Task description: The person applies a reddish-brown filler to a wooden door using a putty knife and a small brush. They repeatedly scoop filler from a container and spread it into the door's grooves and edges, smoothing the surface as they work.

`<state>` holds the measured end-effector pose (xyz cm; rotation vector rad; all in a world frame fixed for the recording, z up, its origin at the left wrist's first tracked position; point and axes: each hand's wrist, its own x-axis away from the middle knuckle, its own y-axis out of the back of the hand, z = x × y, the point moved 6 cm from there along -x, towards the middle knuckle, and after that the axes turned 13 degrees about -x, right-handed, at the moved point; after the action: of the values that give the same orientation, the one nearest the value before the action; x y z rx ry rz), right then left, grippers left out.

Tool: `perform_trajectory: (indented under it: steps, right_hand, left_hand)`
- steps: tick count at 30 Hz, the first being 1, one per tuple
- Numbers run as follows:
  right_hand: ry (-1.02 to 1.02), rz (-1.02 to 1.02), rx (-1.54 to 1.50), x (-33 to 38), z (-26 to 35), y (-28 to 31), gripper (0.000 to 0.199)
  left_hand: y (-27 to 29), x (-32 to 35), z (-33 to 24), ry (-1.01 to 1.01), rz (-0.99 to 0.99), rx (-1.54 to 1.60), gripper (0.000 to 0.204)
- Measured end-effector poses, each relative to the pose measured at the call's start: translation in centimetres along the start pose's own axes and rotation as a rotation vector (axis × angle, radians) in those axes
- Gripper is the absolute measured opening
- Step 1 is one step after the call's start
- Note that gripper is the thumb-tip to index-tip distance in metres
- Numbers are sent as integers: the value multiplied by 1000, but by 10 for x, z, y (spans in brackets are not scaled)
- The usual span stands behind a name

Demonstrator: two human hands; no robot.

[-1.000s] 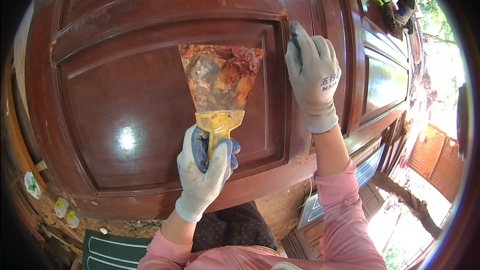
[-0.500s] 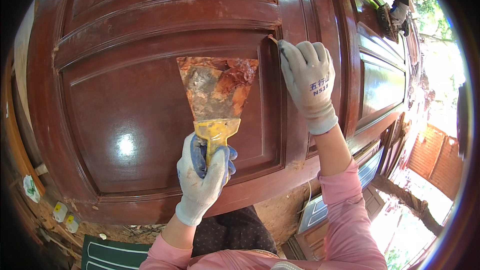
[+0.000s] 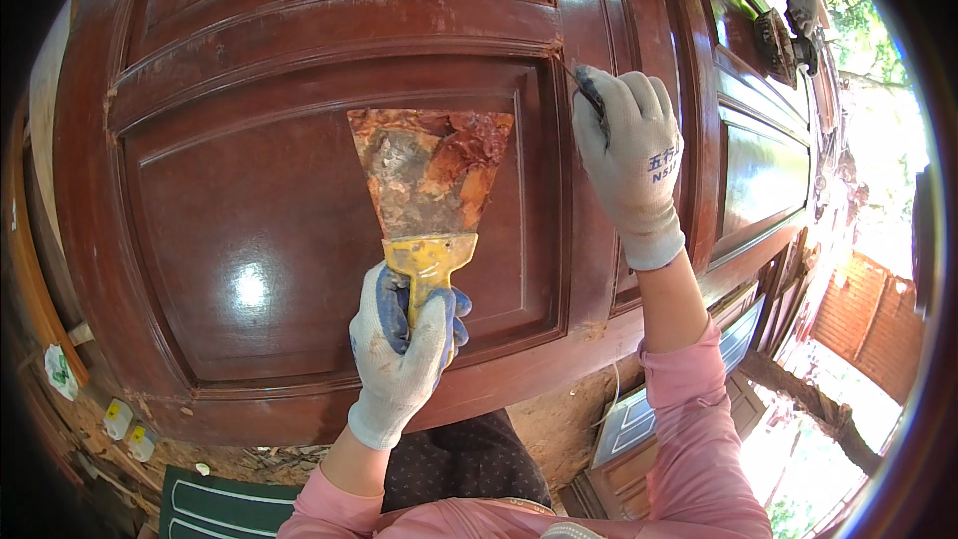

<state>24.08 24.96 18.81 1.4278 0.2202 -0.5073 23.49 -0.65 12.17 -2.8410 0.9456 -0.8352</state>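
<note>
My left hand (image 3: 399,354), in a white glove with blue palm, is wrapped round the yellow handle of a wide putty knife (image 3: 429,180). Reddish-brown putty sits thickest on the upper right of its blade, which is held over the recessed panel of a dark brown wooden door (image 3: 289,250). My right hand (image 3: 639,155), gloved too, pinches a thin, narrow-tipped tool (image 3: 569,70); most of it is hidden by the fingers. Its tip points to the panel's upper right corner, where the moulding joint shows light putty. Whether it touches the wood I cannot tell.
Another person's gloved hand (image 3: 801,5) is at the far right, near a dark block-like object (image 3: 775,45). A green panel (image 3: 225,504) and small plastic containers (image 3: 118,419) lie at the lower left. A tree branch (image 3: 813,399) crosses the right side.
My right hand has moved slightly right and turned, so the tool's lighter tip no longer shows the same way. My left hand and the putty knife have shifted only slightly.
</note>
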Motion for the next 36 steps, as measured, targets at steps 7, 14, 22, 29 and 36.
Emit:
perform_trajectory:
  steps: [7,14,22,29,36]
  right_hand:
    - [43,67,53,0,3,-10,19]
    - [110,11,92,-3,1,-5,22]
    - [165,213,-40,-16,-7,8,23]
    - [401,311,174,-25,3,2,19]
    - [448,323,67,-42,-6,12,19]
  left_hand:
    - [-1,-1,-1,-9,0,-16,25]
    - [-1,-1,-1,-6,-8,29,25]
    - [0,-1,2,-33,30,-18,23]
    - [-2,-1,0,4,-4,47,25]
    - [-2,7,0,29,-10,40,26]
